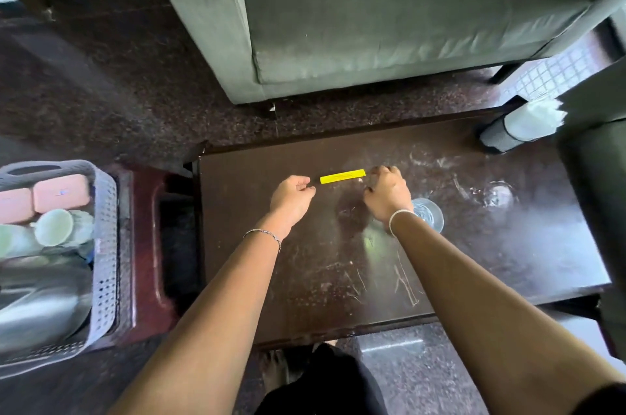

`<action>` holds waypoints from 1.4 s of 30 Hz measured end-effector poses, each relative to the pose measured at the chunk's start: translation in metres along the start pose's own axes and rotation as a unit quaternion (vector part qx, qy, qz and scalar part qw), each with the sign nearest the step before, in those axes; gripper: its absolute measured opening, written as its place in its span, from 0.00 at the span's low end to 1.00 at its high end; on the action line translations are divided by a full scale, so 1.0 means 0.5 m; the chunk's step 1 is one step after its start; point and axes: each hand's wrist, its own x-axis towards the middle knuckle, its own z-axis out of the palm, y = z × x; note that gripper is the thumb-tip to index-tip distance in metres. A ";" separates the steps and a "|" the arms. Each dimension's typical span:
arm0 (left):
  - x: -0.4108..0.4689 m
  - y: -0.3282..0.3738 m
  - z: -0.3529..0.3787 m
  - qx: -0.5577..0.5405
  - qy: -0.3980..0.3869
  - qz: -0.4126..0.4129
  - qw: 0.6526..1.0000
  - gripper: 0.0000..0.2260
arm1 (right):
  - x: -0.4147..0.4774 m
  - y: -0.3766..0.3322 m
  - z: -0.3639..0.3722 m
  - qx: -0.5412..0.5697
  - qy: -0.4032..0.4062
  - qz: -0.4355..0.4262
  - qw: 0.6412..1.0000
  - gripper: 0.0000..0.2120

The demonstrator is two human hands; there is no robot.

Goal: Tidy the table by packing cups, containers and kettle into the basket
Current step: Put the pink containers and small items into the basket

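**Yellow strip between our hands**

We log a yellow strip [342, 176] flat on the table [508, 255], long axis left-right. Our left hand [294, 199] and right hand [386, 195], both loosely curled and empty, flank its ends. The basket [105, 245] sits left.

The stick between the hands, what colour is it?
Bright yellow stick, seen in the head view.
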 end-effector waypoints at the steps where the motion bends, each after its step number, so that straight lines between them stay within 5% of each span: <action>1: 0.018 -0.010 0.008 -0.001 0.001 -0.003 1.000 0.15 | 0.019 0.010 0.013 -0.019 -0.010 -0.007 1.000 0.18; 7: 0.092 -0.084 0.048 0.045 -0.007 -0.017 0.999 0.17 | 0.110 0.056 0.097 -0.199 -0.092 -0.138 0.966 0.32; 16: 0.098 -0.147 0.060 0.022 0.018 -0.027 0.999 0.12 | 0.150 0.076 0.146 -0.228 0.003 -0.174 0.958 0.12; 19: 0.085 -0.147 0.049 -0.008 0.026 -0.036 0.999 0.11 | 0.141 0.077 0.143 -0.151 0.007 -0.158 0.976 0.07; 23: 0.049 -0.113 0.017 -0.093 0.036 -0.042 0.994 0.12 | 0.105 0.041 0.115 0.094 -0.034 -0.055 0.993 0.08; 27: 0.009 -0.051 -0.042 -0.172 0.040 -0.017 0.984 0.18 | 0.043 -0.034 0.073 0.362 -0.148 0.012 0.920 0.11; 33: -0.081 0.051 -0.192 -0.321 0.066 0.005 0.945 0.25 | -0.061 -0.184 0.010 0.401 -0.229 -0.042 0.886 0.11; 38: -0.161 0.076 -0.353 -0.327 0.105 0.050 0.938 0.09 | -0.132 -0.326 0.000 0.441 -0.242 -0.082 0.861 0.08; 42: -0.220 0.048 -0.492 -0.323 0.143 0.055 0.934 0.05 | -0.179 -0.444 0.018 0.471 -0.244 -0.077 0.844 0.04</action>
